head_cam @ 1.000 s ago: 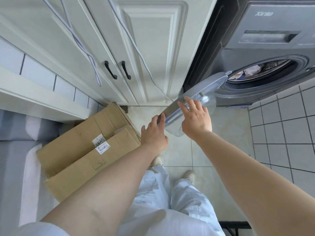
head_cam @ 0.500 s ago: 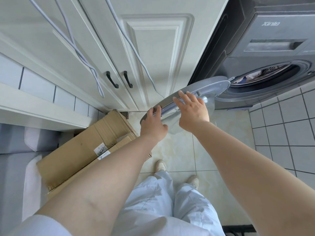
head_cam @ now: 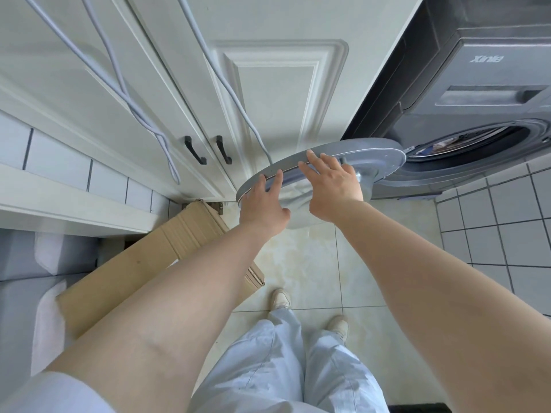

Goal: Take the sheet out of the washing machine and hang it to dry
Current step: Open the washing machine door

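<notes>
A grey front-loading washing machine (head_cam: pixel 489 93) stands at the upper right. Its round door (head_cam: pixel 369 155) is swung wide open to the left. Crumpled laundry (head_cam: pixel 447 143) shows inside the drum; I cannot tell which piece is the sheet. My left hand (head_cam: pixel 264 204) rests on the door's free left edge, fingers spread over the rim. My right hand (head_cam: pixel 332 186) lies flat on the door's inner side, fingers on the rim near the clear bowl. Neither hand grips anything.
White cabinet doors (head_cam: pixel 268 84) with black handles (head_cam: pixel 195 150) stand right behind the open door, with grey cables (head_cam: pixel 140 114) hanging across them. A flattened cardboard box (head_cam: pixel 143 263) leans on the floor at the left. A tiled wall (head_cam: pixel 507 222) is at the right.
The washing machine door has swung further open to the left, toward the cabinet. Both hands have moved up and left along with its edge.
</notes>
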